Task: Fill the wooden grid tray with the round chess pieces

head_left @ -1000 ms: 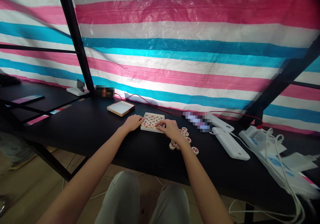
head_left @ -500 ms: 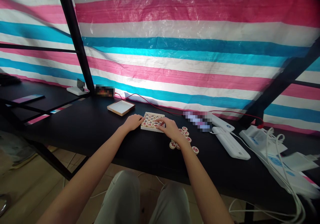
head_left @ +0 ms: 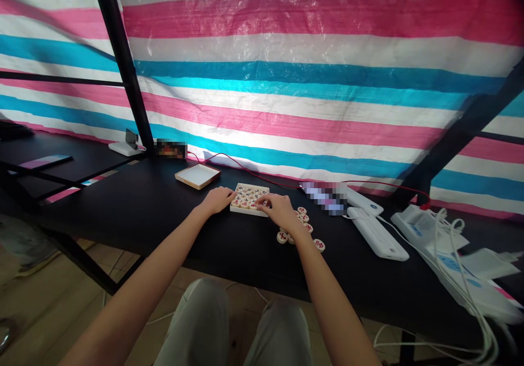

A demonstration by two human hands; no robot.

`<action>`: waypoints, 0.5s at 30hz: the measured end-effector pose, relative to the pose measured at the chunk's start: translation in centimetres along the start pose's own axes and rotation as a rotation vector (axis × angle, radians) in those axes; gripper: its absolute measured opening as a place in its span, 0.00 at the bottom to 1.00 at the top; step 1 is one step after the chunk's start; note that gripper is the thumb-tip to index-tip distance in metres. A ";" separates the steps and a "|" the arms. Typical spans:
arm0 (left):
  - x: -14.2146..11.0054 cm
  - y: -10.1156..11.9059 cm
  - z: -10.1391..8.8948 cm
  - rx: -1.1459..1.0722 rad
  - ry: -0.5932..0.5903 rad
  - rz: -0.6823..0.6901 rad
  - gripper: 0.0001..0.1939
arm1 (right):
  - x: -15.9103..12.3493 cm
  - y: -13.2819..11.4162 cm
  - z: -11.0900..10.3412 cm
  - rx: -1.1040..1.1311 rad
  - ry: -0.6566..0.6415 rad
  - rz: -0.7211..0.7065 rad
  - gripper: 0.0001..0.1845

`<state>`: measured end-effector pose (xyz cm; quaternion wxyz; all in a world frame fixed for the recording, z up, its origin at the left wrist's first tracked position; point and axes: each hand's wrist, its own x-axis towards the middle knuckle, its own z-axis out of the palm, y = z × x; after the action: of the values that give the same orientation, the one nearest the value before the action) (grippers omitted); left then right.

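Observation:
A shallow white box (head_left: 249,211) holds rows of round Chinese chess pieces (head_left: 248,193) with black and red characters. Against its left side rests my left hand (head_left: 219,199), the fingers curled and gripping the edge. My right hand (head_left: 279,208) reaches over the box's front right corner. Its thumb and fingertips are pinched on a chess piece there, which they mostly cover. More loose pieces with red characters (head_left: 308,228) lie on the black table right of the box, partly hidden behind my right wrist and forearm.
The box lid (head_left: 198,175) lies upturned at the back left. White power banks (head_left: 379,235), a blurred device (head_left: 325,197) and a power strip (head_left: 454,268) with cables stand on the right. A red cable (head_left: 245,165) runs along the back below the striped sheet (head_left: 286,99).
My right fingers have shifted slightly at the box's front right corner. My left hand stays at the box's left side, and the loose pieces look unmoved.

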<state>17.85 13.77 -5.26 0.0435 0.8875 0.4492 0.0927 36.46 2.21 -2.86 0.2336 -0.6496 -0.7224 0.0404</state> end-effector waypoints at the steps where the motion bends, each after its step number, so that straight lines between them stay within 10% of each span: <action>1: 0.0 0.0 0.0 0.001 0.002 0.003 0.27 | 0.0 0.0 -0.1 -0.010 0.016 0.003 0.10; 8: 0.1 -0.2 0.1 0.001 0.013 0.028 0.29 | -0.4 1.2 -1.2 -0.201 0.231 0.217 0.10; 15: 0.0 -0.2 0.0 -0.008 0.011 0.029 0.31 | -0.9 3.2 -0.8 -0.217 -0.043 0.373 0.09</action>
<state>17.70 13.91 -5.33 0.0433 0.8933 0.4360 0.1002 39.74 1.65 -3.61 0.1352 -0.7923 -0.5947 0.0187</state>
